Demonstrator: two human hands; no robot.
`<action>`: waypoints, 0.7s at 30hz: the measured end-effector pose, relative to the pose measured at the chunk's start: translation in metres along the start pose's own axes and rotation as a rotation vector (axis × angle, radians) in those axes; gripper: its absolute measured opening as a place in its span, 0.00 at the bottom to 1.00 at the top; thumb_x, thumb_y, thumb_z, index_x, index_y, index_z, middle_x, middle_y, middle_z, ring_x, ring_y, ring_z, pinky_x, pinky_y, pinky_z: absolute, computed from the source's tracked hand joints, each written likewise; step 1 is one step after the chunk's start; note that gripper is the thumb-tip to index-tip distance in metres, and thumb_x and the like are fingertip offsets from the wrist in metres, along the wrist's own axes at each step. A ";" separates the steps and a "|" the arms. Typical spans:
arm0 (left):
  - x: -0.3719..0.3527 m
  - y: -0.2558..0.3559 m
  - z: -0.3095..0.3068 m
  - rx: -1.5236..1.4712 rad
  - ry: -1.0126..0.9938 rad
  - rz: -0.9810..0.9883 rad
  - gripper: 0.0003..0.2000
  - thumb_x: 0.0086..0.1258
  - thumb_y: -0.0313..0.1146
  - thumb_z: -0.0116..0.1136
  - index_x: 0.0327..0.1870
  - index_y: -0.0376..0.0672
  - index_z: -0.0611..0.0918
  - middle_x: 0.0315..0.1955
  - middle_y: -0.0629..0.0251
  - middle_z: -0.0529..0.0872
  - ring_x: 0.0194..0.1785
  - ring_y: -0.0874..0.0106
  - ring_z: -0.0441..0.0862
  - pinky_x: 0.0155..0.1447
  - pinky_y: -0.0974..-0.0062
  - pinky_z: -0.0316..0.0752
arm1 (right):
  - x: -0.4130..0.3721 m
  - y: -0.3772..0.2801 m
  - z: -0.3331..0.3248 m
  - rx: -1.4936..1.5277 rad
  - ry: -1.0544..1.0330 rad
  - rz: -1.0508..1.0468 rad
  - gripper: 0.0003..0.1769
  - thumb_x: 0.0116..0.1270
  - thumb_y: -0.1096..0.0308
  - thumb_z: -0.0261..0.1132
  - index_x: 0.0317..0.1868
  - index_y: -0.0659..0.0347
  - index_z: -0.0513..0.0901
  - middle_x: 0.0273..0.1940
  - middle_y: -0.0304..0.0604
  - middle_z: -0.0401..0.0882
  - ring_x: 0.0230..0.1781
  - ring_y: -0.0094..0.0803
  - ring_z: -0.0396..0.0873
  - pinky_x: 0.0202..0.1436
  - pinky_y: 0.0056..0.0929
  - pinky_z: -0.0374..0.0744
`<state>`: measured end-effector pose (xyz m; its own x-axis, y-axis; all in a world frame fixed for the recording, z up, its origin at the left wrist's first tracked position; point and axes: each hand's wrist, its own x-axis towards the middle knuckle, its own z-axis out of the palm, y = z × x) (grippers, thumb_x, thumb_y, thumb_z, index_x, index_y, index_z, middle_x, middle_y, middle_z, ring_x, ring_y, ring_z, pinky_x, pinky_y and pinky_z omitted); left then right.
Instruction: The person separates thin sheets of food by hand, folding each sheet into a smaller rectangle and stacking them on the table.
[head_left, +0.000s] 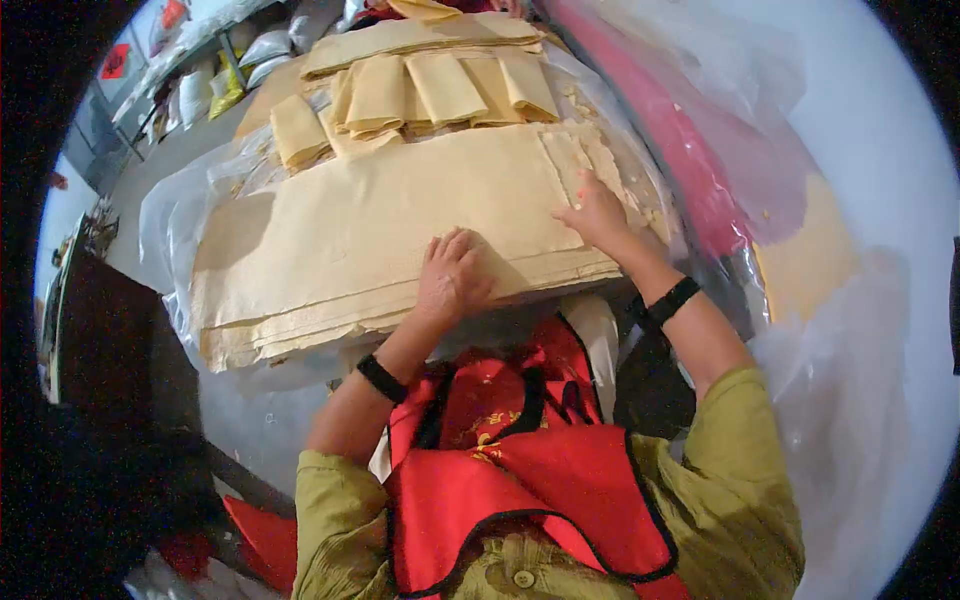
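A wide stack of pale yellow sheets lies in front of me, its uneven layered edges showing along the near side. My left hand rests palm down on the near middle part of the top sheet, fingers lightly bent, with nothing visible in it. Over the right end of the stack is my right hand, thumb and forefinger apart and its other fingers partly hidden. Just beyond its fingertips is a ragged strip of sheet edges.
Folded yellow pieces lie behind the stack, with a longer folded bundle farther back. Clear plastic spreads under the sheets at left. Pink plastic runs along the right. Part of another person's hand shows at the top.
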<state>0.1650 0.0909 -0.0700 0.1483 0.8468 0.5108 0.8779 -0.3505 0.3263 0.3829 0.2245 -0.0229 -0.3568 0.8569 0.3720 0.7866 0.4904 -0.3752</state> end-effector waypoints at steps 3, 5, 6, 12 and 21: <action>0.003 0.002 -0.002 0.019 -0.055 -0.019 0.21 0.49 0.40 0.60 0.45 0.42 0.74 0.50 0.57 0.70 0.59 0.57 0.63 0.62 0.55 0.55 | -0.006 -0.001 0.009 0.037 0.123 -0.045 0.43 0.43 0.62 0.71 0.58 0.67 0.60 0.33 0.48 0.77 0.34 0.41 0.77 0.40 0.35 0.74; 0.004 0.007 -0.001 0.050 -0.021 -0.020 0.22 0.50 0.40 0.60 0.45 0.41 0.74 0.50 0.57 0.70 0.59 0.57 0.63 0.61 0.54 0.55 | -0.008 -0.005 0.005 0.155 -0.033 0.139 0.42 0.44 0.64 0.70 0.58 0.66 0.59 0.33 0.48 0.77 0.34 0.40 0.77 0.39 0.34 0.74; 0.004 0.010 -0.001 0.063 -0.007 -0.022 0.22 0.50 0.40 0.60 0.46 0.41 0.73 0.49 0.57 0.71 0.59 0.57 0.63 0.61 0.54 0.56 | -0.011 -0.009 0.003 0.215 -0.115 0.233 0.42 0.44 0.64 0.70 0.59 0.66 0.59 0.33 0.48 0.77 0.34 0.40 0.77 0.38 0.34 0.74; 0.014 0.026 -0.004 0.079 -0.069 -0.016 0.22 0.53 0.41 0.57 0.48 0.41 0.72 0.51 0.56 0.71 0.58 0.57 0.65 0.58 0.58 0.60 | -0.017 -0.008 0.007 0.029 0.032 0.100 0.43 0.45 0.64 0.70 0.60 0.66 0.57 0.30 0.45 0.76 0.25 0.31 0.75 0.31 0.28 0.74; 0.037 0.037 0.008 0.109 -0.123 0.018 0.19 0.55 0.39 0.55 0.45 0.39 0.72 0.43 0.57 0.75 0.49 0.60 0.71 0.47 0.62 0.69 | -0.015 -0.025 -0.008 1.050 -0.474 0.761 0.20 0.58 0.57 0.63 0.46 0.56 0.71 0.29 0.36 0.75 0.24 0.26 0.76 0.20 0.24 0.71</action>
<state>0.2072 0.1129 -0.0453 0.2132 0.8858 0.4122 0.9177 -0.3263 0.2266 0.3727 0.1976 -0.0122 -0.3170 0.8328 -0.4538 0.1938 -0.4115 -0.8906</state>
